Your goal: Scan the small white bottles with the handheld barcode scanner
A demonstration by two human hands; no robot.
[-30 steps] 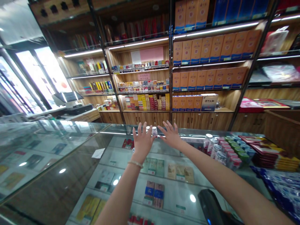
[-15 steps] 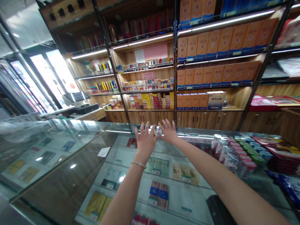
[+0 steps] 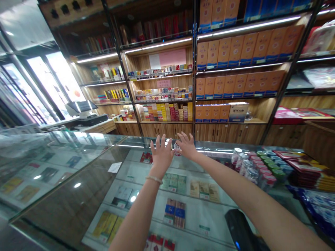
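Both my arms stretch out over the glass counter (image 3: 78, 181) toward its far edge. My left hand (image 3: 161, 155), with a bead bracelet on the wrist, has its fingers spread. My right hand (image 3: 186, 147) is also spread, just to the right. Between the two hands stands a small clear jar with a white lid (image 3: 177, 149); whether either hand touches it I cannot tell. Neither hand grips anything.
Rows of small lidded jars (image 3: 251, 167) and flat red packs (image 3: 306, 167) stand on the counter at right. A black device (image 3: 240, 232) lies near me. Boxed goods lie under the glass. Wooden shelves (image 3: 235, 55) with orange cartons fill the back wall. A till screen (image 3: 81, 106) stands left.
The view has shifted slightly. Both hands have drawn a little closer around the small jar, staying spread at the far edge of the counter.
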